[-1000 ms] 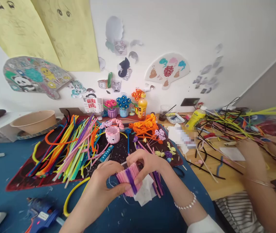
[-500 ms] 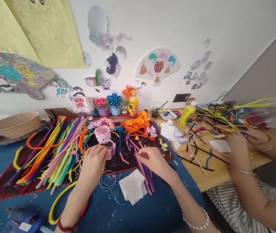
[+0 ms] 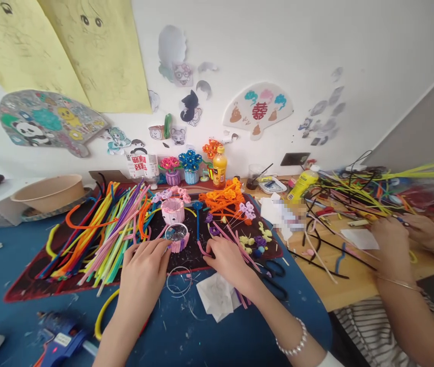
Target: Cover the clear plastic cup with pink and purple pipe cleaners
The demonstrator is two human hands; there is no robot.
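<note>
A small clear plastic cup [image 3: 179, 245], its side wrapped with pink and purple pipe cleaners, stands on the dark mat. The fingertips of my left hand [image 3: 146, 265] close on its left edge; the thumb is hidden. My right hand [image 3: 226, 257] pinches a short pink pipe cleaner [image 3: 200, 249] at the mat's front part. Behind the wrapped cup is a finished pink pot [image 3: 173, 210] with a small face. Under my right wrist lie a crumpled white paper [image 3: 215, 300] and pink and purple pipe cleaners [image 3: 240, 239]. A loop of clear line [image 3: 179, 281] rests between my hands.
Many coloured pipe cleaners [image 3: 113, 234] cover the mat's left side. A blue glue gun [image 3: 62, 339] lies front left, black-handled scissors [image 3: 276, 280] to the right. Orange pipe-cleaner flowers [image 3: 226, 196] and a juice bottle [image 3: 219, 168] are behind. A co-worker's hands [image 3: 392, 239] work at the right.
My left hand has carried the wrapped cup from in front of me forward onto the mat. My right hand has let go of it and moved to the short pink pipe cleaner.
</note>
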